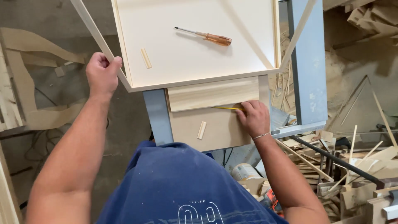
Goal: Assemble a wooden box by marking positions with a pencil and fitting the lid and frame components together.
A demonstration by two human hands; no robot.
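My left hand (102, 73) grips a thin pale wooden strip (92, 30) that runs along the left edge of a light wooden frame panel (195, 49). My right hand (254, 117) rests on a lower plywood board (215, 128), with its fingers on a yellow pencil (227, 108) lying at the edge of a pale wood plank (211, 94). A screwdriver (205, 36) with an amber handle lies on the panel. One small wooden dowel (145, 57) lies on the panel, and another dowel (201, 130) lies on the lower board.
A grey-blue metal stand (309, 66) carries the boards. Wood offcuts and thin sticks (352, 166) are piled on the right. Curved plywood scraps (33, 83) and cables lie on the floor at left. A second thin strip (296, 35) leans at the panel's right.
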